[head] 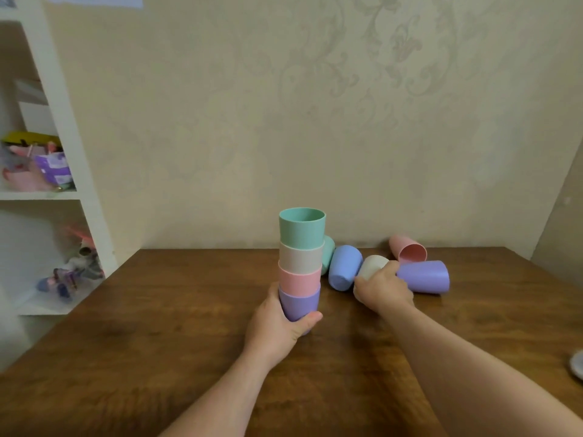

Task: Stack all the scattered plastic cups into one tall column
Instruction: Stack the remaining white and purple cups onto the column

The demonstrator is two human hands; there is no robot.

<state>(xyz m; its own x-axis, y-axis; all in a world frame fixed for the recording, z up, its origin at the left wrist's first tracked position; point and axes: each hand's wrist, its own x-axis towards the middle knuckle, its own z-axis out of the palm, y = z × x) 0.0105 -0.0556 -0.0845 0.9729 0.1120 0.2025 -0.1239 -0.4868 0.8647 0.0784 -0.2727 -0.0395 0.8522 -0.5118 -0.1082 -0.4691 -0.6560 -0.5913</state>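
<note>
**Both hands on cups**

The left hand (280,326) wraps the purple base of the upright four-cup stack (301,263) on the wooden table (157,342). The right hand (383,290), arm outstretched, closes over a lying cream cup (372,265). No writing is legible.

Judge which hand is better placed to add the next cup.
Right. The right hand already grips the lying cream cup, while the left hand steadies the stack at its purple base.

Stack (301,263) left of toppled cups (345,268)
</note>
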